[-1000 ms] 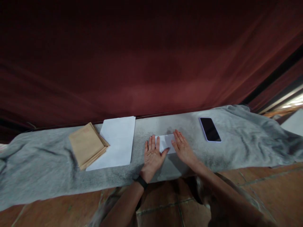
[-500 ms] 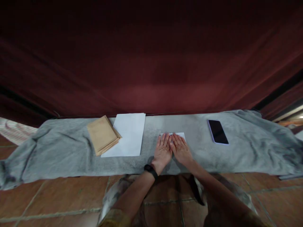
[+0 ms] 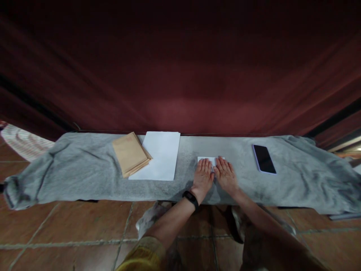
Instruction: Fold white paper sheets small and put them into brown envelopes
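A small piece of white paper (image 3: 211,159) lies on the grey cloth (image 3: 187,152), mostly covered by my hands. My left hand (image 3: 203,178) rests flat on its left part, fingers stretched out, with a black band on the wrist. Flat on its right part lies my right hand (image 3: 226,176), fingers extended and slightly apart. A narrow strip of the paper shows between the fingertips and along the far edge. Whether the paper is folded underneath, I cannot tell.
To the left, a stack of brown envelopes (image 3: 130,153) overlaps larger white sheets (image 3: 162,156). On the right lies a phone (image 3: 264,159) with a dark screen and a purple edge. A dark red surface (image 3: 180,94) rises behind the cloth-covered bench. Tiled floor (image 3: 84,222) shows below.
My hands have moved apart from each other, the left one towards the paper's left edge and the right one to its right. The whole view has shifted slightly.
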A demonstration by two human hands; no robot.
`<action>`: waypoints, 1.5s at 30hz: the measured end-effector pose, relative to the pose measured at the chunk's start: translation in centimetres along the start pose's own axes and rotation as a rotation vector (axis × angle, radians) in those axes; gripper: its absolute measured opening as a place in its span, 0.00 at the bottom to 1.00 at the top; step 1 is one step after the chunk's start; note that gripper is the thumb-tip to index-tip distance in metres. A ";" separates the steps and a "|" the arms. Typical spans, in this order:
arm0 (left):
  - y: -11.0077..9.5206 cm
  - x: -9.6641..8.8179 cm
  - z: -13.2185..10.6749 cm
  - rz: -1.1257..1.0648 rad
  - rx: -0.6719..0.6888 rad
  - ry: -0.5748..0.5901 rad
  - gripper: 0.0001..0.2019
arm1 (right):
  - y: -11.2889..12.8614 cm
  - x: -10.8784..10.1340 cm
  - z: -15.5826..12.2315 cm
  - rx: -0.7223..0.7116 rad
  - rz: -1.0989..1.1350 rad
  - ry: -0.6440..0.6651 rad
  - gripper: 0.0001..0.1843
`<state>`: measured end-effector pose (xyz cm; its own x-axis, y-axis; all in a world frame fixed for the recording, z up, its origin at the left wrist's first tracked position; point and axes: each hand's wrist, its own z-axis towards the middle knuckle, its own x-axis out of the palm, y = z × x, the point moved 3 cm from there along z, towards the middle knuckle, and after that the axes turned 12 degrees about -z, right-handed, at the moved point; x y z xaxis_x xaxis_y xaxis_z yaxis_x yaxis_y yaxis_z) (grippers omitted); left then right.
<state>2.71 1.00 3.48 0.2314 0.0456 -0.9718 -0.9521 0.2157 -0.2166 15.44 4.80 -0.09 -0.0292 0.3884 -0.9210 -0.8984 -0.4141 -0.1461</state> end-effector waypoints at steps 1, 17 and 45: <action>-0.1 0.0 0.0 -0.004 -0.006 0.000 0.28 | -0.1 0.0 0.0 0.007 -0.002 -0.004 0.30; -1.1 -0.1 0.2 0.104 -0.020 0.037 0.28 | -1.3 0.0 -0.5 0.020 0.002 -0.036 0.31; 0.3 0.3 0.0 0.051 0.009 -0.023 0.27 | 1.0 -0.9 0.1 -0.123 0.085 0.063 0.29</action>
<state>2.51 1.12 3.11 0.1870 0.0794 -0.9792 -0.9610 0.2215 -0.1655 14.52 4.15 0.66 -0.0717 0.2966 -0.9523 -0.8331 -0.5428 -0.1063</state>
